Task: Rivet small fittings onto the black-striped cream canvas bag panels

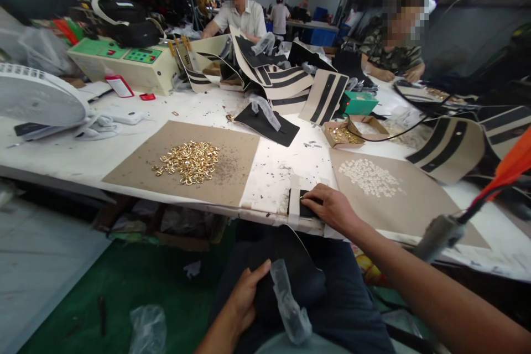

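My right hand [332, 209] rests at the near edge of the white table [274, 171], its fingers curled on a small black block [302, 203] taped to the table. My left hand [244, 296] lies in my lap and grips a black bag piece [298, 265] with a clear plastic wrap [288, 304] hanging from it. A heap of gold rings [188, 161] lies on a brown card [232, 177] to the left. A heap of small white parts [370, 177] lies on another brown card [415, 210] to the right.
Beige and black striped bag panels [323, 97] are piled at the table's middle and right. A cream machine [133, 63] stands at the back left, a white fan [37, 97] at the left edge. Two people sit across the table. An orange-tipped tool [477, 204] hangs at the right.
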`<state>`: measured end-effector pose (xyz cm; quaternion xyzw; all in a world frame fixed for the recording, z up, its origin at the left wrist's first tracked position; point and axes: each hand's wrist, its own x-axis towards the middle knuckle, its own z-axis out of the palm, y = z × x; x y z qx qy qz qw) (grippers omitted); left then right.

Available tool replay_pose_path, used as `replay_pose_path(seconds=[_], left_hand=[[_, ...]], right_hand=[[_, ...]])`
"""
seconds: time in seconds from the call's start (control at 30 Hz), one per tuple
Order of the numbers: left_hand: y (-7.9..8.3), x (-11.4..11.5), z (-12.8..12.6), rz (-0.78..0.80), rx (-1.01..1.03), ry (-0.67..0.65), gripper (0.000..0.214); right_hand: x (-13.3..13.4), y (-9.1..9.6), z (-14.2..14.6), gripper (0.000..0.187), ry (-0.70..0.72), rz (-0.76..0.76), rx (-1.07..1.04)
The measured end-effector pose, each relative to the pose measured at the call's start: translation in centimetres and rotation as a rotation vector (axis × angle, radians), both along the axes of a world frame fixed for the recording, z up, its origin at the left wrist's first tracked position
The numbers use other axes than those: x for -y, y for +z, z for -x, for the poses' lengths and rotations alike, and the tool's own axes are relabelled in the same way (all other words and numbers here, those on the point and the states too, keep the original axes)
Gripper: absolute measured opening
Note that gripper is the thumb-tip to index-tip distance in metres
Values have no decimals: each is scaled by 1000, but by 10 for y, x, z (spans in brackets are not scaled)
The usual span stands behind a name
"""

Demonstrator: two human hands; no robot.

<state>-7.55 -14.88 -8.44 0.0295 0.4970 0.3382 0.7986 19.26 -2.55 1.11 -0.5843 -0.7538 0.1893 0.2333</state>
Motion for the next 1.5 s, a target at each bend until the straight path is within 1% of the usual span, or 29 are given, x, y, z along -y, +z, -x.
replay_pose_path(seconds=[0.1,0.17,0.27,0.33,0.4,0.5,0.57,0.63,0.73,0.8,0.87,0.9,0.97,1.03,1.07,1.1,1.17,1.2,1.23,1.27,1.33,1.37,1.4,1.47,1.5], left_hand=[[2,0,1,57,-43,29,58],[1,0,3,50,-26,11,56],[-1,0,4,-5,14,-21,54],[0,0,4,-15,-2,-14,55],[6,1,3,4,-46,-9,55],[18,4,2,-4,-81,-4,50],[29,6,2,-50,-71,7,49],[40,7,3,-128,-57,17,52],[61,3,6,-258,-81,25,57],[78,-1,7,-322,-123,30,58],[96,-7,6,-388,-169,33,57],[104,-11,5,-428,-197,32,56],[120,-16,3,-519,-273,17,55],[135,-19,-3,-607,-375,-2,56],[142,-19,-6,-647,-432,-12,57],[150,-17,-11,-680,-487,-17,56],[165,-10,-23,-745,-550,-40,56],[172,-4,-29,-784,-541,-67,57],[178,2,-35,-829,-504,-102,59],[184,8,-40,-876,-447,-141,63],[190,14,-48,-956,-340,-229,74],[191,14,-49,-976,-327,-276,79],[189,10,-49,-989,-352,-321,82],[177,-4,-45,-1020,-506,-360,79],[168,-14,-42,-1037,-611,-341,74]], right_hand=[[-3,1,-2,17,43,23,-9],[-8,4,-2,17,48,65,27],[-15,11,2,16,7,112,164],[-15,17,7,15,-20,121,259],[-12,21,11,15,-23,101,311],[-4,21,13,17,-13,27,306],[-1,17,12,17,-17,12,226],[0,14,7,17,-22,31,118],[3,19,0,24,-76,62,-56],[12,31,-1,29,-141,47,-205],[27,50,4,29,-157,-4,-350],[36,61,9,28,-130,-41,-391],[58,83,22,24,-29,-107,-416],[81,100,38,28,67,-150,-326],[91,106,46,36,99,-156,-251],[100,108,53,49,116,-154,-172],[112,107,63,83,121,-141,-70],[115,104,66,94,119,-136,-73],[116,101,66,95,114,-134,-115],[116,99,64,88,107,-132,-192],[113,95,53,56,87,-76,-423],[112,94,46,41,64,-10,-558],[113,92,39,34,32,82,-691],[117,85,25,38,-35,313,-935],[121,79,21,40,-60,422,-1051]])
